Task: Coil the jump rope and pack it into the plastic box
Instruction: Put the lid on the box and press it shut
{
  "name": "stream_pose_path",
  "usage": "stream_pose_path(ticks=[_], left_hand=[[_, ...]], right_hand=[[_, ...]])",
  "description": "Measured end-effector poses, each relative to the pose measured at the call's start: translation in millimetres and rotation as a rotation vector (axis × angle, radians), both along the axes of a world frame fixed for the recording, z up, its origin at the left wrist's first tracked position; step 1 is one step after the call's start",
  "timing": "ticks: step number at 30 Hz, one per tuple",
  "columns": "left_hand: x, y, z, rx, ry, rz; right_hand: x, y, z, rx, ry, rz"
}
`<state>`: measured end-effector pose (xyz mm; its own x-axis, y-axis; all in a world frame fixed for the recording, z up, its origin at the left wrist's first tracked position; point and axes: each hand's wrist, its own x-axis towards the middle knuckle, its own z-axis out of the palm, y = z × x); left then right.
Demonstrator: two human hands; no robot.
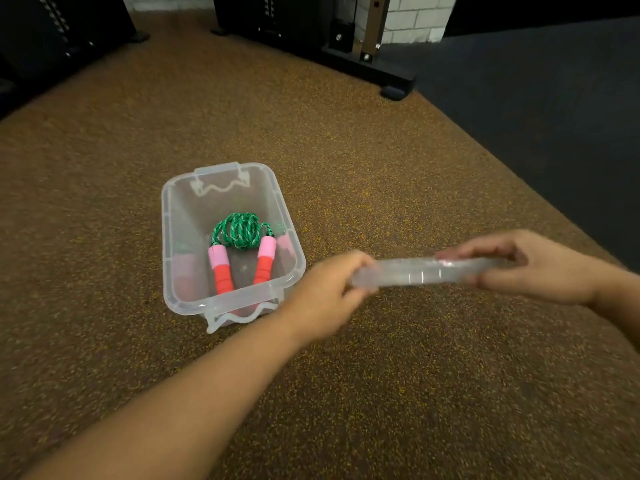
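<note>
A clear plastic box [173,237] stands open on the brown floor, left of centre. Inside it lies the jump rope [239,230], its green cord coiled at the far end and its two red-and-pink handles pointing toward me. To the right of the box, both hands hold the clear lid [422,271] edge-on above the floor. My left hand [325,292] grips the lid's left end and my right hand [530,268] grips its right end. The lid is slightly blurred.
Brown speckled rubber flooring [311,133] covers most of the view. A dark mat [554,116] lies to the right. Black gym machine bases [381,71] and a white brick wall [415,19] stand at the back.
</note>
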<state>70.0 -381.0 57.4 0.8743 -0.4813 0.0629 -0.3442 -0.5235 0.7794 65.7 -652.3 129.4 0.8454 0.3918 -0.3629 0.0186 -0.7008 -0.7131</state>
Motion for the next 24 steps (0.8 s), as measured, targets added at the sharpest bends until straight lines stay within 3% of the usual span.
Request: stream_pose_path(ticks=[4,7,12,17,24], left_hand=[[27.1,24.8,44.8,-0.366,0.238,0.142],[40.3,48.5,76.8,-0.625,0.34,0.243],[60.6,93.4,106.5,-0.895,0.356,0.441],[59.7,128.6,94.2,-0.75,0.354,0.546],[48.7,167.7,42.4,-0.542,0.329,0.83]], right_hand=[[17.4,2.9,13.5,0.275,-0.058,-0.203],[20.0,16.5,7.9,0.339,-0.081,-0.308],[38.4,74.9,16.3,0.479,-0.274,-0.449],[78.0,156.1,24.1,0.688,-0.095,-0.571],[98.9,239.4,-27.3,0.616,0.06,-0.604]])
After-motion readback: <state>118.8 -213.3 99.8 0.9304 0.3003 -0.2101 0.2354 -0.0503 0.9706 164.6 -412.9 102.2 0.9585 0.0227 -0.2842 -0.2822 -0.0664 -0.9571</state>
